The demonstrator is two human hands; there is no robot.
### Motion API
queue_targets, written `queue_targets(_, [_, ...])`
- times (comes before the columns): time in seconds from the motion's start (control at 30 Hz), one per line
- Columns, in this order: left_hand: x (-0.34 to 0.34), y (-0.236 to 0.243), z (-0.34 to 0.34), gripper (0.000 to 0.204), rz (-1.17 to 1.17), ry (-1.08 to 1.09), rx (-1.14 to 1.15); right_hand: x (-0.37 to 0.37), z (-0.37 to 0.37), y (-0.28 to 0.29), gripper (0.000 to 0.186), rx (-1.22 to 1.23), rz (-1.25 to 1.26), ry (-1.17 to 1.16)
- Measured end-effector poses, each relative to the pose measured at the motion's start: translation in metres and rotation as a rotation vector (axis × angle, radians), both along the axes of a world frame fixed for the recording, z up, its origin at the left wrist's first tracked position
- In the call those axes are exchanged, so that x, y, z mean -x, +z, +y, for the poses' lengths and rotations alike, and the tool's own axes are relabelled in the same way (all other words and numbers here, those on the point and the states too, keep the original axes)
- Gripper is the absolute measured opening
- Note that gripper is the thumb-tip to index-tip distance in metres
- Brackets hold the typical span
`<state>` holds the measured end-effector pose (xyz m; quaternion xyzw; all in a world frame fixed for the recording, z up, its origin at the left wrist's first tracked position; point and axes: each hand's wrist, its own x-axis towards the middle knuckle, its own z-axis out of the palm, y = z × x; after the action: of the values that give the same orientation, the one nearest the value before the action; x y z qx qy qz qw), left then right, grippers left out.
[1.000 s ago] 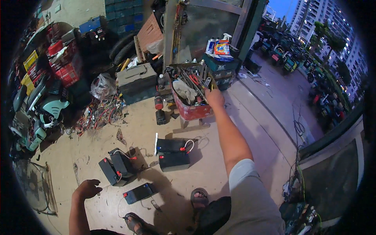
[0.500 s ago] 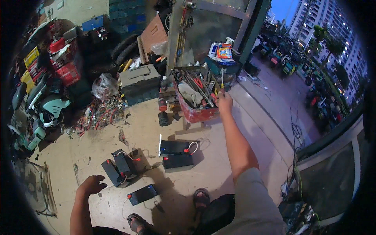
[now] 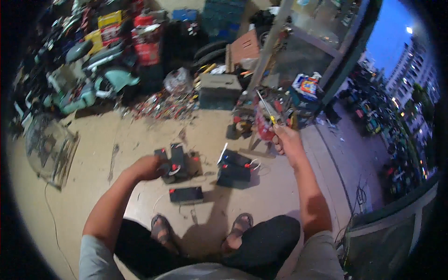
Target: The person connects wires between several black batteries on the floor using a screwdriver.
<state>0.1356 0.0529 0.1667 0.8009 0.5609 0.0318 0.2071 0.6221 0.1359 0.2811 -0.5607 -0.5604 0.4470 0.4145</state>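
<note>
Firstly, toward the left edge of the floor [image 3: 135, 135]: one fan [image 3: 49, 147] with a round wire guard. Behind it, near the far left corner: one pale green scooter [image 3: 116, 80]. Next, the person's left hand [image 3: 150, 168], palm down, at the left side of two black batteries [image 3: 178, 154] set together mid-floor; the fingertips are hidden, so I cannot tell whether it grips or merely touches. Along the far edge: a heap of scrap wiring [image 3: 163, 105], mostly red. Nearer the close edge, before the person's sandalled feet: one black battery [image 3: 186, 195], lying apart, with a red terminal at its left end. At the far edge again: one grey-lidded box [image 3: 219, 85]. Mid-floor, right of the first pair: two further black batteries [image 3: 234, 175], side by side, a white wire looping at the right end. Beyond these: one red tub [image 3: 263, 126]. One yellow-handled screwdriver [image 3: 272, 119], raised, shaft tilted up and leftward, gripped in the closed right hand [image 3: 287, 139]. Lastly, toward the far right corner: one brightly coloured packet [image 3: 308, 86] on a dark box.
</note>
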Motion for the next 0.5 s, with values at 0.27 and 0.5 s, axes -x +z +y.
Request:
queue_targets(0.27, [-0.068, 0.059, -0.049, 0.044, -0.172, -0.023, -0.33, 0.069, -0.096, -0.004, 0.037, -0.184, -0.405, 0.42])
queue_targets(0.5, [-0.126, 0.059, -0.073, 0.04, -0.075, -0.15, -0.211, 0.08, -0.149, -0.032, 0.038, -0.287, -0.36, 0.412])
